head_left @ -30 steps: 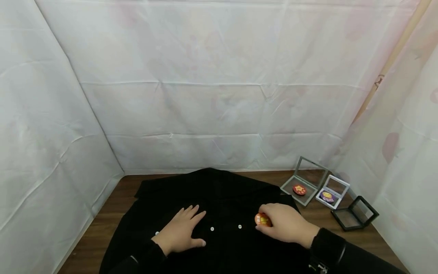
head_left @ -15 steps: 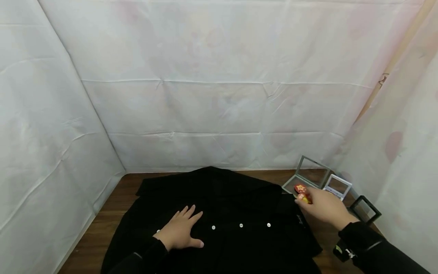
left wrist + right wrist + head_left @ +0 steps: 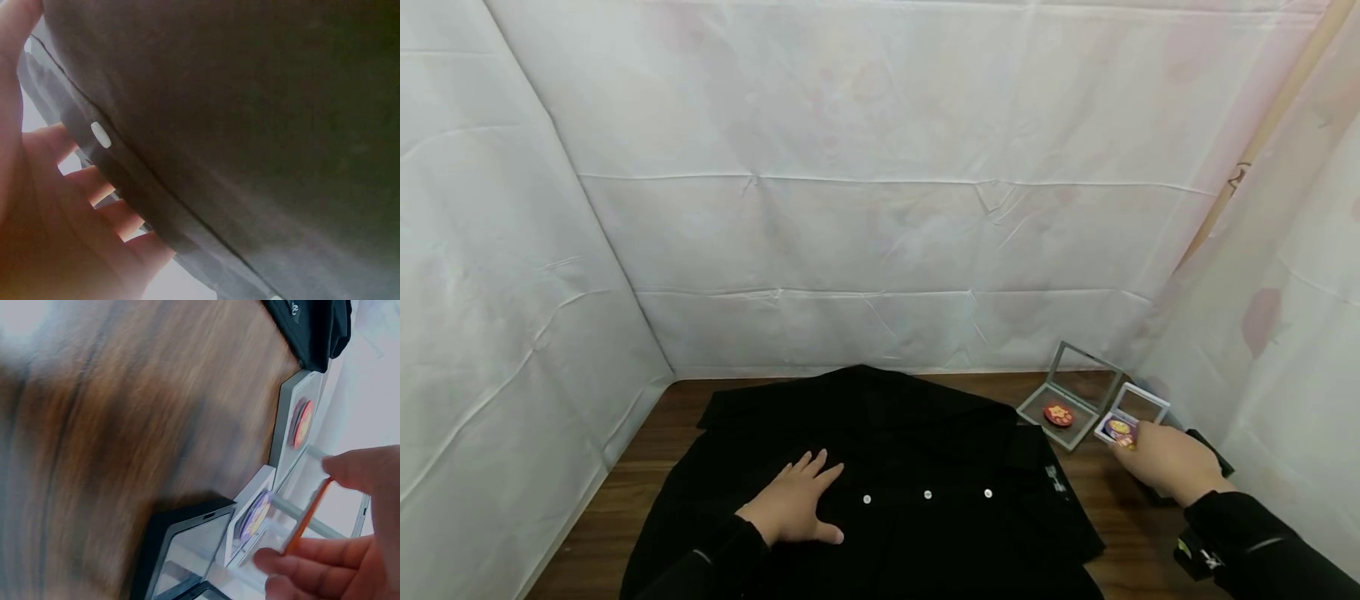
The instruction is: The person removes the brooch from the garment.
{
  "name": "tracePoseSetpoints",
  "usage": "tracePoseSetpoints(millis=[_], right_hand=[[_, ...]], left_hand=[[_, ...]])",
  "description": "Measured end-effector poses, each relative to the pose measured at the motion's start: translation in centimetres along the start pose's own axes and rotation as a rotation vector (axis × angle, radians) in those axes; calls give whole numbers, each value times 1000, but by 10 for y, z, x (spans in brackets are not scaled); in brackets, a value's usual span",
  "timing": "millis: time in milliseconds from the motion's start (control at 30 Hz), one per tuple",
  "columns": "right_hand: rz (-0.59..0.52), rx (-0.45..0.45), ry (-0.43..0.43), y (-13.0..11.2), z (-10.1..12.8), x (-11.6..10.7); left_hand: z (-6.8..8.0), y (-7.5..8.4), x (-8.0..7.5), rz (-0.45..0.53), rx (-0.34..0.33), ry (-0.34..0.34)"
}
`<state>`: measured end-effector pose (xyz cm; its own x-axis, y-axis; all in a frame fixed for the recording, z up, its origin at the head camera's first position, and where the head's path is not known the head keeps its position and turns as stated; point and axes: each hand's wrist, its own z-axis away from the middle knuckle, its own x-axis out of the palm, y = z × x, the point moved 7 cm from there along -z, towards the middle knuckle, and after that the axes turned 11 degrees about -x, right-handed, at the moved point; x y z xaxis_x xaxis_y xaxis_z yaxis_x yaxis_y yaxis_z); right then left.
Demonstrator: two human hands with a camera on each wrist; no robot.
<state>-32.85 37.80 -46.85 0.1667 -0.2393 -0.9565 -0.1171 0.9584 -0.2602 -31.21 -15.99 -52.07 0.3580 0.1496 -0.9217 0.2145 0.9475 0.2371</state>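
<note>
A black shirt (image 3: 895, 467) with white buttons (image 3: 927, 495) lies spread on the wooden table (image 3: 625, 500). My left hand (image 3: 811, 493) rests flat on its front, fingers straight; in the left wrist view the fingers (image 3: 94, 187) lie beside a button (image 3: 100, 134). My right hand (image 3: 1142, 450) pinches a round orange badge (image 3: 306, 515) edge-on between thumb and fingers, just over the white case (image 3: 250, 506) holding a purple badge (image 3: 1118, 427). The badge's rim (image 3: 1126, 442) peeks out at the fingertips.
An open grey case (image 3: 1078, 433) holds a red badge (image 3: 1058, 414) left of the white case. A black-framed case (image 3: 187, 550) lies nearest the right wall, mostly hidden by my right hand in the head view. White sheets wall in the table on three sides.
My right hand has carried the orange badge from the shirt's front rightwards to the cases at the table's right end. My left hand has stayed flat on the shirt.
</note>
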Motion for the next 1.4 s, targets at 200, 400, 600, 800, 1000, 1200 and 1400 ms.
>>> tracePoseSetpoints(millis=[200,400,600,800,1000,1200,1400], right_hand=[[-21,110,-79,15,2,11],[-17,139,-96,28,0,19],[-1,86,-85,30,2,24],[11,106,-52,34,3,27],[27,146,-37,39,2,29],[20,158,-72,44,2,37],[19,111,-42,49,4,36]], left_hand=[[-2,-1,0,10,-20,-11],[-2,0,0,10,-21,-4],[-1,0,0,18,-24,-13],[3,0,1,16,-20,-22],[2,1,-1,3,-25,-17],[2,2,-3,-10,-32,-18],[3,4,-5,-16,-30,-15]])
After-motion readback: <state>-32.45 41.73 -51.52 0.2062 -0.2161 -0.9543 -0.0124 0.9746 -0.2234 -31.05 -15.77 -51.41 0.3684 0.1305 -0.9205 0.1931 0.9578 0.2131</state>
